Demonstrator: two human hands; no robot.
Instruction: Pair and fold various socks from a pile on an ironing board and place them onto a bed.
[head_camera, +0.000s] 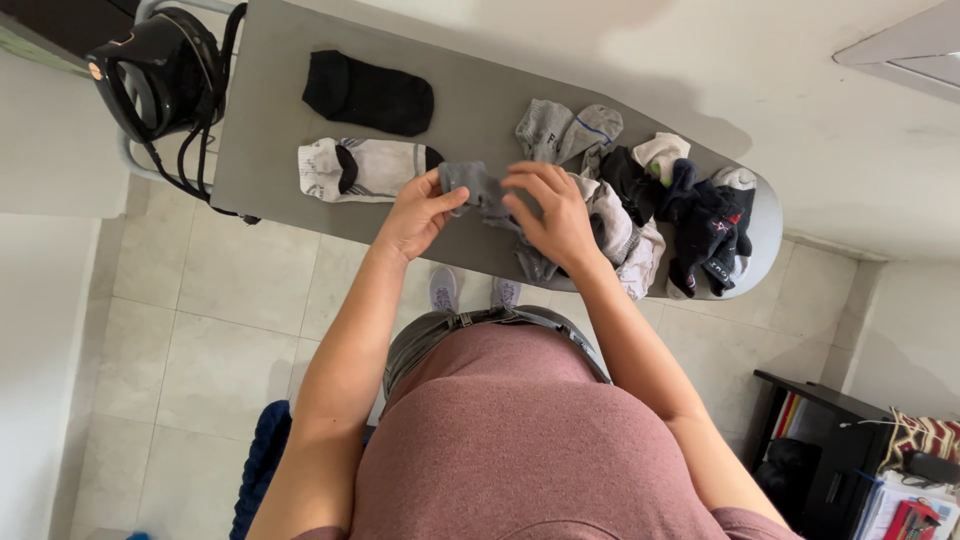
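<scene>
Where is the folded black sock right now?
In the head view, the folded black sock lies on the grey ironing board's left part, beside the black iron, above the white-and-black sock.

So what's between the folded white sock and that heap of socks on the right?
In the head view, both hands, left and right, holding a grey sock.

Both hands, left hand (415, 215), right hand (550, 215), gripping grey sock (478, 188), ironing board (270, 120)

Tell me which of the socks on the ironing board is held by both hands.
The grey sock at the board's near edge, pinched between the left hand and right hand. The folded black pair and white pair lie untouched further left.
</scene>
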